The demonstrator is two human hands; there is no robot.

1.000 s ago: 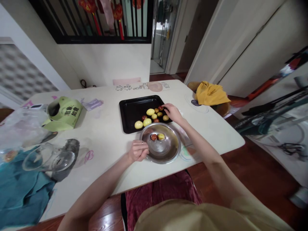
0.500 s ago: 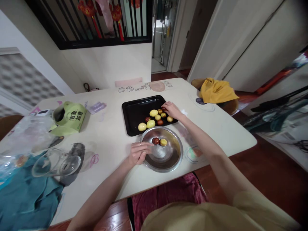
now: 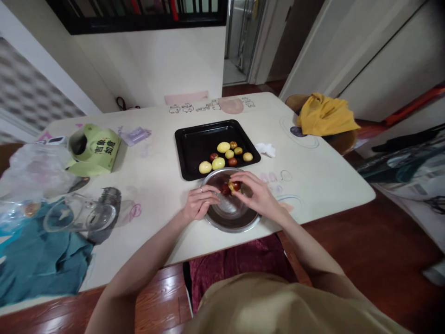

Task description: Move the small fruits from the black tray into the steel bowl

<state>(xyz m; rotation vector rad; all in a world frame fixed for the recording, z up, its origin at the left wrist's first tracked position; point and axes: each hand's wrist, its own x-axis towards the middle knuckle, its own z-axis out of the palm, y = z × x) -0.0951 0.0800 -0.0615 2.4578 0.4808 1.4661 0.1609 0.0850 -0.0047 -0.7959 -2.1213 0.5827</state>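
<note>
A shiny metal bowl (image 3: pixel 231 222) stands at the near side of the table. My left hand (image 3: pixel 200 203) is closed at its left rim, fingers curled over the edge. Over the bowl, my right hand (image 3: pixel 259 195) pinches a mottled red and yellow jujube (image 3: pixel 235 186) between thumb and fingers. A dark red jujube (image 3: pixel 225 189) is in the bowl beside it; the fingers partly hide the inside. Just behind the bowl lies a black tray (image 3: pixel 194 139) with more fruit: larger pale yellow ones (image 3: pixel 218 163) and several small red or yellow-green jujubes (image 3: pixel 232 161) at its near right.
A crumpled white tissue (image 3: pixel 266 149) lies right of the tray. At the left are a green paper box (image 3: pixel 97 148), a clear plastic pitcher (image 3: pixel 79 215), plastic bags (image 3: pixel 38 169) and a teal cloth (image 3: pixel 45 260). A yellow cloth (image 3: pixel 325 116) hangs on a chair at the right.
My right hand has come back from the tray to above the bowl, bringing a mottled jujube. My left hand stays at the bowl's left rim. The view has tilted down.
</note>
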